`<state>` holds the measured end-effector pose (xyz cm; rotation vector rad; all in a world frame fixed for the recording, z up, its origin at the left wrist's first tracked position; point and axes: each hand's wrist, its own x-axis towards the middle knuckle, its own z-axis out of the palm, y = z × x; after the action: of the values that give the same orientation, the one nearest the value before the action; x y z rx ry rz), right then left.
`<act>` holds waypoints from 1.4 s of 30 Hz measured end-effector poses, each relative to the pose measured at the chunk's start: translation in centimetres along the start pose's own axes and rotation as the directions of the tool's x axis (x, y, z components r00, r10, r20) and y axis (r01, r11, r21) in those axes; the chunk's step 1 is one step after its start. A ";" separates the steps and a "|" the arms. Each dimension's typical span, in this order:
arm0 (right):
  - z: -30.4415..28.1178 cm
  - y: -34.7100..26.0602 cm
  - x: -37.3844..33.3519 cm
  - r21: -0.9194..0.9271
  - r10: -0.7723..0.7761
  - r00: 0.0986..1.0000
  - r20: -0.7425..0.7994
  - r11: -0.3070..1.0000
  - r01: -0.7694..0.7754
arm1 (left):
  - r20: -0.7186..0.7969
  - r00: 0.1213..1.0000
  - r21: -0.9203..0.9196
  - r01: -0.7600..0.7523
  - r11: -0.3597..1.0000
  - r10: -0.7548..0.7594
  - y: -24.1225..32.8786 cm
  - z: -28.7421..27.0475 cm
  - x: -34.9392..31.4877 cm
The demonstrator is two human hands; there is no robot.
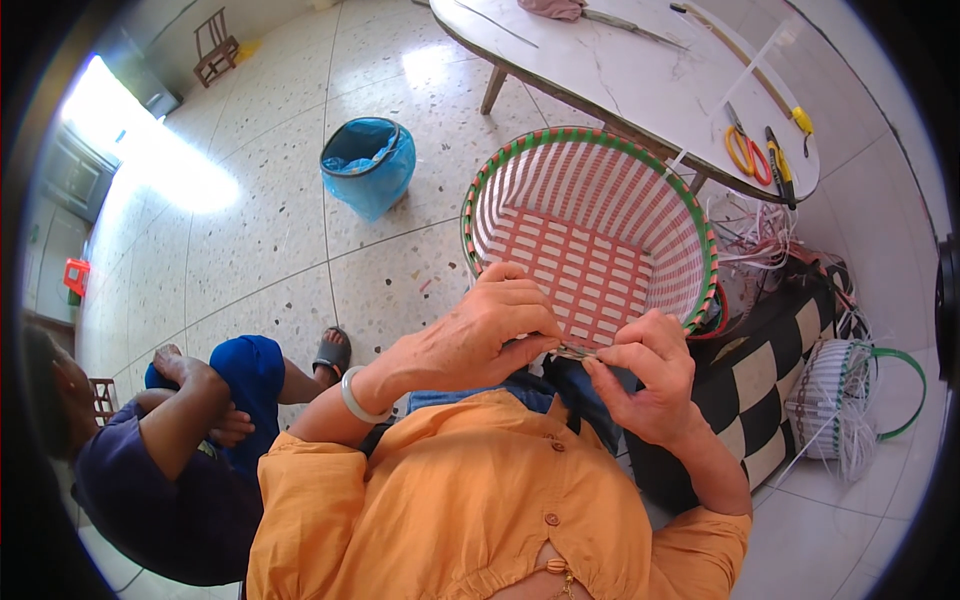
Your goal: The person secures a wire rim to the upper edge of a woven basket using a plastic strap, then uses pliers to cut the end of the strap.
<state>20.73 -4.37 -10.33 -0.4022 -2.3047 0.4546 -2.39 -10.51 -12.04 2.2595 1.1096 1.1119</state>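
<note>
A red-and-white woven basket [590,235] with a green rim rests on the person's lap. Left hand [480,335] and right hand [645,375] both pinch its near rim, fingers closed.

You have a round woven basket [600,240] tipped on its side in your lap, its open mouth facing up toward you. Its walls are woven of pale pink and white strips, the flat bottom is a red-and-white checker weave, and the rim is bound in green with red flecks. The near edge of the rim sits under your fingers, just above your orange shirt.
</note>
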 end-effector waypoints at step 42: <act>0.2 -0.6 -0.3 -0.028 0.015 0.999 0.037 1.000 -0.013 | -0.038 0.998 -0.008 -0.046 0.999 0.045 0.8 1.9 -0.1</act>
<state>20.75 -5.02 -10.37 -0.4272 -2.3482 0.4405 -0.56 -11.08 -12.72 2.2762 1.0707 1.1799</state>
